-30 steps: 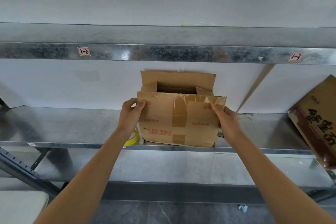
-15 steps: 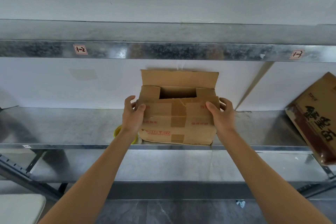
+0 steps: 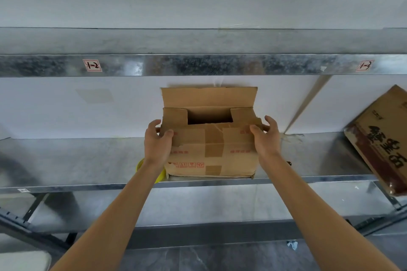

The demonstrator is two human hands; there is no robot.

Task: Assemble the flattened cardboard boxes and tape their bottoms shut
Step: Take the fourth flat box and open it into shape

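A brown cardboard box [image 3: 211, 152] with red print and old tape strips stands on the metal shelf [image 3: 66, 160]. Its rear flap stands up against the wall; the two side flaps lie folded inward over the dark opening. My left hand [image 3: 157, 143] grips the box's upper left corner, thumb on the front face. My right hand [image 3: 265, 136] grips the upper right corner, thumb on the front and fingers curled over the side flap. A yellow tape roll [image 3: 141, 166] peeks out behind my left wrist, beside the box's lower left corner.
A large brown carton with dark print [image 3: 383, 138] leans at the shelf's right end. An upper shelf beam [image 3: 198, 65] with labels runs overhead. A lower shelf [image 3: 198, 207] and dark floor lie below. A slanted brace [image 3: 306, 103] stands right of the box.
The box has been pushed back on the shelf toward the wall. The front flap, earlier tilted toward me, now lies folded down under both hands.
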